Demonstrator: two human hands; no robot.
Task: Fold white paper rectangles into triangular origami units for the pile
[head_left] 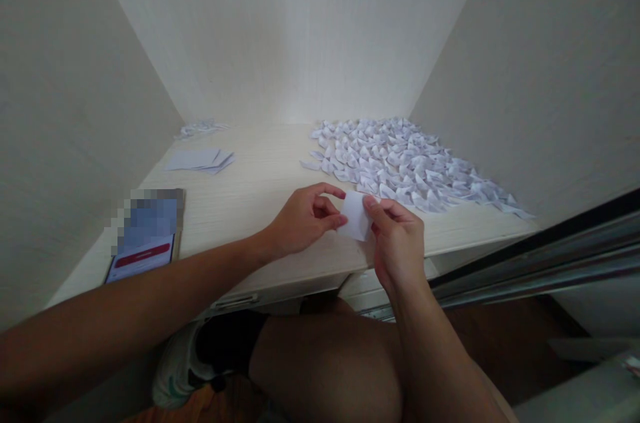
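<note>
A small white sheet of paper (355,216) is held up over the front part of the desk, between my two hands. My right hand (397,233) pinches its right side, thumb on the near face. At the sheet's left edge, my left hand (311,216) has its thumb and index finger curled around the lower and upper left corners. Just beyond the hands, many small folded white paper pieces (385,156) lie in rows, looking like little paper boats. A short stack of flat paper sheets (197,160) rests at the left of the desk.
A phone (150,236) with a lit screen, partly blurred, lies at the left front. Thin white paper scraps (200,128) sit in the back left corner. Panels enclose the desk (250,210) on three sides. My leg (325,360) is below the front edge.
</note>
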